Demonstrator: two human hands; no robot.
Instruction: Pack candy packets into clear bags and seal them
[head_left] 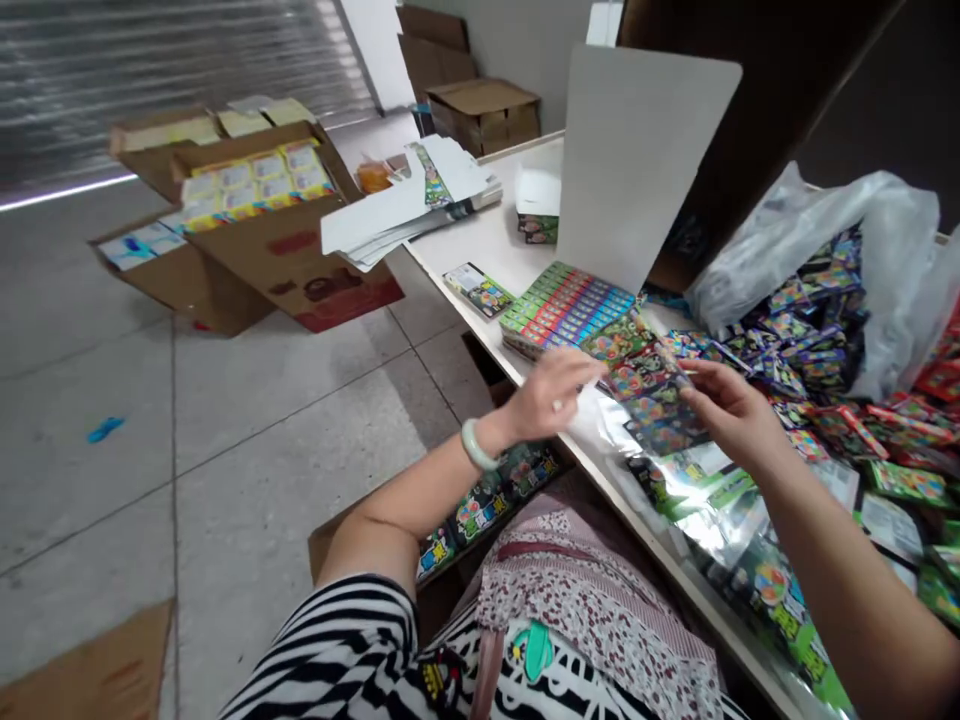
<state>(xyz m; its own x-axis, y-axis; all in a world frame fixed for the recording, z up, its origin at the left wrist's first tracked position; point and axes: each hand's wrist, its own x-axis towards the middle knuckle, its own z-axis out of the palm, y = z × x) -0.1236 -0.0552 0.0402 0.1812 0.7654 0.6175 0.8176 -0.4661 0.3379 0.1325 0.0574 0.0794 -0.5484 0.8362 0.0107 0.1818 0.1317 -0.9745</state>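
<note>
Tabletop (484, 238) above grey tiled floor (255, 450)

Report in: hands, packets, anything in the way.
Left hand beside the patterned packets, right hand at their edge; grips unclear. Packets next to the rows of coloured packs. Shiny clear film close by, possibly in the way.

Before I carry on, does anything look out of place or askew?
Two things: the white card stack is unevenly fanned and juts past the edge of the table; and a small blue scrap lies on the floor, looking like stray litter.
</note>
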